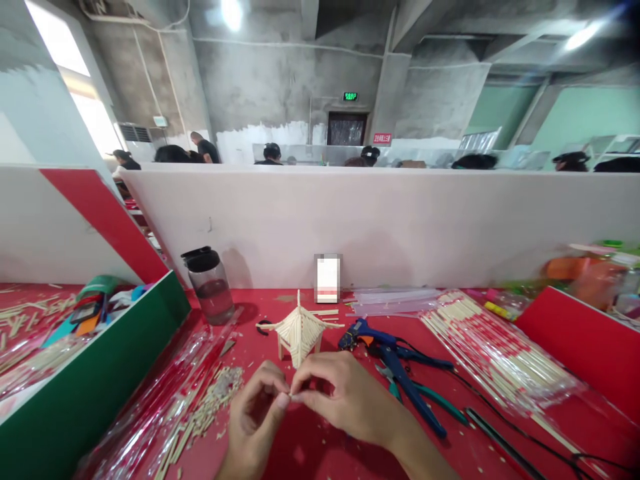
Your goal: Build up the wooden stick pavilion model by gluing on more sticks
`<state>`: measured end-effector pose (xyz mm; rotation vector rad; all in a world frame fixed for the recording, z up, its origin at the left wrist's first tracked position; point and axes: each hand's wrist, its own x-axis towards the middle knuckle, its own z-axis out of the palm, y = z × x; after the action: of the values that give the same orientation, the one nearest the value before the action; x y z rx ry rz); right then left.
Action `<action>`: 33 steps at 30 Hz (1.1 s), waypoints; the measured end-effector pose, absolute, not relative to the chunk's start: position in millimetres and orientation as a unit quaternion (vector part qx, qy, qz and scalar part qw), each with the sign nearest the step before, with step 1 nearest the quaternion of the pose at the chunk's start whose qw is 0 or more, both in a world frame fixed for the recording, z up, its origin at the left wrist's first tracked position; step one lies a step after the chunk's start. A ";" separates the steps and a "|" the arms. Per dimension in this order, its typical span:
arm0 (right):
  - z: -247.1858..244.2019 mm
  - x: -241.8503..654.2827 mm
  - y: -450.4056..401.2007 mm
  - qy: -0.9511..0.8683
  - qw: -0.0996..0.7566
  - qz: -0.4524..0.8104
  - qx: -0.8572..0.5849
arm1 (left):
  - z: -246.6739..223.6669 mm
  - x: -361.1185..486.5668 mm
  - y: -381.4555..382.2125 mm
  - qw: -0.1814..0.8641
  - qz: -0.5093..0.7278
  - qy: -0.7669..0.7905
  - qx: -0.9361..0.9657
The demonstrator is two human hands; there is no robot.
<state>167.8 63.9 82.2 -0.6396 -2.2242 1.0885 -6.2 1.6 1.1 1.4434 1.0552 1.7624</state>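
My left hand [259, 417] and my right hand [340, 393] meet fingertip to fingertip above the red table, low in the middle of the head view. Thumb and forefinger of each are pinched together. Whatever lies between the fingertips is too small to make out. Just beyond them stands a small pavilion model [300, 327] built of pale wooden sticks, with a ribbed, pointed roof and thin legs. My right hand covers part of its lower front. A blue glue gun [367, 333] rests to the right of the model.
Blue-handled cutters [413, 393] and green-handled pliers [440, 403] lie right of my hands, near a black cable. Packs of chopsticks [500, 347] are further right. Stick offcuts [215, 400] and a water bottle [207, 287] are left. A white partition [380, 227] closes the back.
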 end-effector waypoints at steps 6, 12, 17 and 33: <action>71.4 168.5 59.3 -0.821 0.312 0.393 -0.272 | -0.7 -6.3 1.4 0.284 0.645 0.440 0.557; 53.7 174.1 55.3 -0.809 0.330 0.382 -0.301 | -5.5 -5.6 0.6 0.284 0.597 0.468 0.586; 50.8 177.9 53.1 -0.796 0.336 0.394 -0.314 | 3.2 -1.5 1.3 0.261 0.568 0.468 0.624; 21.1 157.3 60.6 -0.672 0.427 0.442 -0.414 | -12.8 -8.8 10.0 0.097 0.511 0.556 0.648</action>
<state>157.3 60.6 21.1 -1.0334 -1.6782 1.1057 -8.8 10.0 -12.8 1.9197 1.6480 1.5132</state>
